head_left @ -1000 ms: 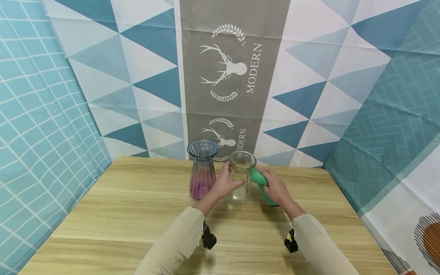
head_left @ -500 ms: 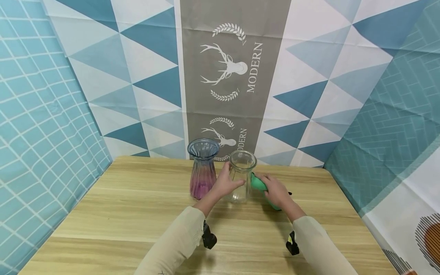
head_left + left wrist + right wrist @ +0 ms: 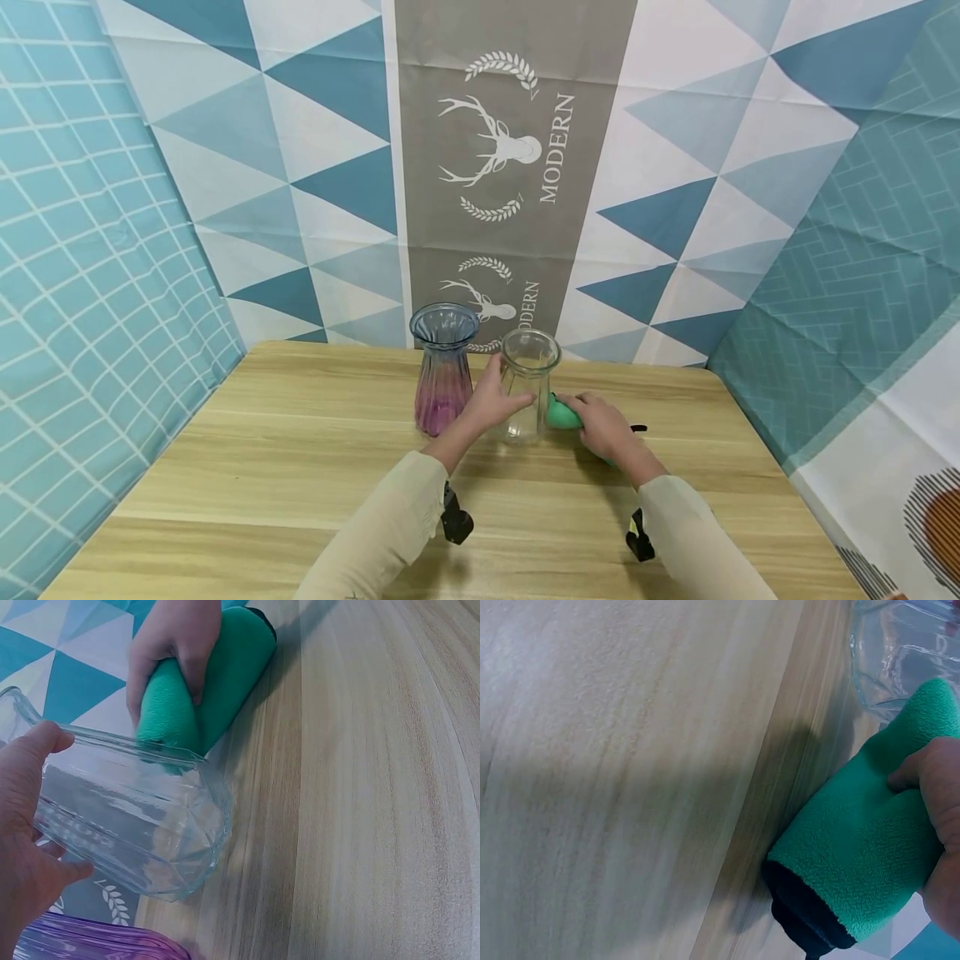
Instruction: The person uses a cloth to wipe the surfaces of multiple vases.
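In the head view a clear glass vase (image 3: 528, 357) stands upright on the table. My left hand (image 3: 489, 406) holds it from the left side, fingers behind and thumb in front. A folded green fleecy cloth (image 3: 855, 832) with a black edge is in my right hand (image 3: 602, 423), thumb and fingers gripping it. The front part of the cloth lies against the right side of the clear vase, as the left wrist view shows. Just left of my left hand stands a ribbed vase (image 3: 442, 379), blue at the top and pink below; it is untouched.
All this rests on a wood-grain table (image 3: 300, 467). A patterned backdrop (image 3: 510, 192) with triangles and stag prints rises right behind the vases. Tiled-look cloth (image 3: 97, 250) hangs at the left, and teal patterned cloth (image 3: 847, 275) at the right.
My right hand and the green cloth have slid down the right side of the clear vase, from near its neck to lower on its body. The left hand and both vases stay put.
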{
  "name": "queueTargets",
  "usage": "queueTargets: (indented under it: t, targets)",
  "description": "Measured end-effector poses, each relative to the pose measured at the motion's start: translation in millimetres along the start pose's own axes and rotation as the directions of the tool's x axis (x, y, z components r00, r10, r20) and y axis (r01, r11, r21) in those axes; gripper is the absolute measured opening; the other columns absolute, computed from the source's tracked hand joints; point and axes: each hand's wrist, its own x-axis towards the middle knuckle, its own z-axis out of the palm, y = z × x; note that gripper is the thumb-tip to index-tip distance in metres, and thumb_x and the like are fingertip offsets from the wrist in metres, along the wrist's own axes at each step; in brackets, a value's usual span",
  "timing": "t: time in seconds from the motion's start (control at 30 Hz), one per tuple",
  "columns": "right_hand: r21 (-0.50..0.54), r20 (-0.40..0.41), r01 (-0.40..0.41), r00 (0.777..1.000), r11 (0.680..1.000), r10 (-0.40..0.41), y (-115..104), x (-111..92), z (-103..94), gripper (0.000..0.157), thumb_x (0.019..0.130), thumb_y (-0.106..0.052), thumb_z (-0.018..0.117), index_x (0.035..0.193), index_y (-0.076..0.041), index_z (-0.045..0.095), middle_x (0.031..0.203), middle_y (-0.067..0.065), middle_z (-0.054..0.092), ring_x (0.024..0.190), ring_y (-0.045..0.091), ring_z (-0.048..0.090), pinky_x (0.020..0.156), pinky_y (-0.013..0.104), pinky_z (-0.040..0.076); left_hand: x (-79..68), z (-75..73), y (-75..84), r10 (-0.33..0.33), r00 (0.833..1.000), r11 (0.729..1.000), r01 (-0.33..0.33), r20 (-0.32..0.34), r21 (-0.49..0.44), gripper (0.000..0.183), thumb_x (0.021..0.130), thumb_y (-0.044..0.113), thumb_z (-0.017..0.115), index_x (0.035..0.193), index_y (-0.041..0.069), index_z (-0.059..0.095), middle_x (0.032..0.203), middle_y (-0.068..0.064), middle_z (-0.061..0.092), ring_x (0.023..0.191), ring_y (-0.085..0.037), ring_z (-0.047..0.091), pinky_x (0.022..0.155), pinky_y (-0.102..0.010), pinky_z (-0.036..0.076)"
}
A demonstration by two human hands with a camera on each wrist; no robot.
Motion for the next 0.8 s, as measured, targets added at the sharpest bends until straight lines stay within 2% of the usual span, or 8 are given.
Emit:
queueTargets:
  t: [0.43, 0.63, 0.8]
  targets:
    - [-0.056, 0.051, 0.009, 0.999, 0.998, -0.006, -0.5, -3.6, 0.8, 0.057, 0.082, -0.002, 0.066, 0.135, -0.016, 0.049, 0.120, 0.016, 0.057, 0.101, 0.034, 0.060, 0.080, 0.050, 0.052, -1.1, 0.8, 0.5, -0.002, 1.000, 1.000, 0.002, 0.008, 0.010, 0.086, 0.076, 0.031, 0.076, 0.143, 0.006, 0.026, 0.145, -0.017, 0.037, 0.136, -0.032, 0.035, 0.111, -0.049, 0.033]
    - [-0.031, 0.034, 0.010, 0.999, 0.999, -0.009, 2.7, -4.8, 0.7, 0.059, 0.081, 0.001, 0.064, 0.136, -0.016, 0.049, 0.120, 0.017, 0.057, 0.102, 0.035, 0.059, 0.079, 0.051, 0.052, -1.8, 3.3, 0.1, -0.014, 1.000, 1.000, 0.015, 0.003, -0.012, 0.088, 0.076, 0.032, 0.077, 0.143, 0.007, 0.026, 0.145, -0.016, 0.036, 0.136, -0.032, 0.035, 0.111, -0.048, 0.033]
    - [0.000, -0.017, 0.005, 1.000, 1.000, -0.005, 4.7, -5.1, -4.7, 0.062, 0.080, 0.003, 0.062, 0.136, -0.018, 0.047, 0.123, 0.018, 0.056, 0.104, 0.036, 0.059, 0.080, 0.052, 0.052, -1.8, 5.6, 0.2, -0.021, 1.000, 0.999, 0.021, -0.018, -0.028, 0.090, 0.074, 0.033, 0.078, 0.142, 0.007, 0.025, 0.144, -0.017, 0.038, 0.135, -0.032, 0.036, 0.111, -0.047, 0.033]
